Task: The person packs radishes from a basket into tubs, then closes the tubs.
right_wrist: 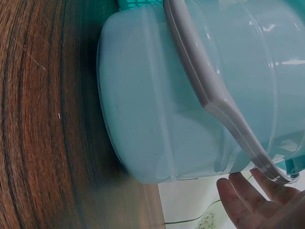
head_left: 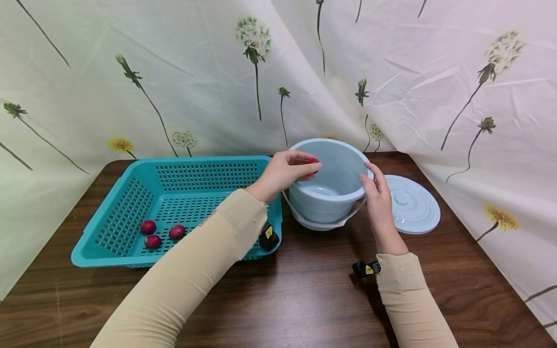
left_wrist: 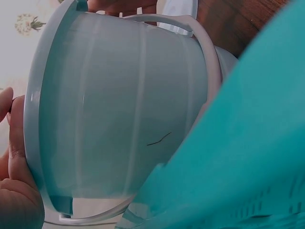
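My left hand (head_left: 287,171) is over the left part of the mouth of a light-blue bucket (head_left: 322,205), pinching a small dark-red round fruit (head_left: 313,161) between thumb and fingers. The fruit is partly hidden by the fingers. On the bucket's right side, my right hand (head_left: 379,203) holds the rim, thumb at the inner edge and fingers along the outside. The bucket stands upright, its handle (right_wrist: 209,98) hanging down across the front. Three more red fruits (head_left: 177,232) lie in the left part of a turquoise perforated basket (head_left: 82,249).
To the bucket's right, a round light-blue lid (head_left: 415,208) lies flat on the dark wooden table (head_left: 313,295). Behind the table hangs a white cloth (head_left: 196,87) printed with dandelions. The basket's right end stands close beside the bucket, under my left forearm.
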Demonstrator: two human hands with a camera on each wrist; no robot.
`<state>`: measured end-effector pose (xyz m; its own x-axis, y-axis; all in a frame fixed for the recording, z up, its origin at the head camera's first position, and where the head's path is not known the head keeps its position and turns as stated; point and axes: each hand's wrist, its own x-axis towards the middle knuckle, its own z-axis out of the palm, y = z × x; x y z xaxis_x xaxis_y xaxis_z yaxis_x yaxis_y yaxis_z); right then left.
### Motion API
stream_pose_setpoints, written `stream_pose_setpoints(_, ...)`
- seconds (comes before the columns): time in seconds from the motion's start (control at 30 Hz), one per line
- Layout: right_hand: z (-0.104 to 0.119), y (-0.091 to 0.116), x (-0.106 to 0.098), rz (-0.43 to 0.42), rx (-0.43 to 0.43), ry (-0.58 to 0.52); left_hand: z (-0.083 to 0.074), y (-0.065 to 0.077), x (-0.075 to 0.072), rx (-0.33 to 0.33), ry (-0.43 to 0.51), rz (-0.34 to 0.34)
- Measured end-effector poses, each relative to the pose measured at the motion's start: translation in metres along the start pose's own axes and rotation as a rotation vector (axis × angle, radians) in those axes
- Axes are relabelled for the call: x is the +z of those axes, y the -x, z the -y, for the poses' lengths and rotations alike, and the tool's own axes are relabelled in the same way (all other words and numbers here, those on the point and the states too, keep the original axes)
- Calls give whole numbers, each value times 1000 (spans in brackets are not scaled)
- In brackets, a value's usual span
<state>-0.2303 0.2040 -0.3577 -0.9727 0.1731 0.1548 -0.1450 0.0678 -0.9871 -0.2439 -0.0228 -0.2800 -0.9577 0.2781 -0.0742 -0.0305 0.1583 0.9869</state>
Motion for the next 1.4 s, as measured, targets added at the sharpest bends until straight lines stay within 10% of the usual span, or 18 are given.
stream_pose_setpoints(0.8, 1, 1, 0, 10, 20, -13, -2, 4, -2, -2, 50, 46)
stream_pose_setpoints(1.4, -1, -2, -1, -5, 15, 27, -20, 41, -12, 88, 145, 36)
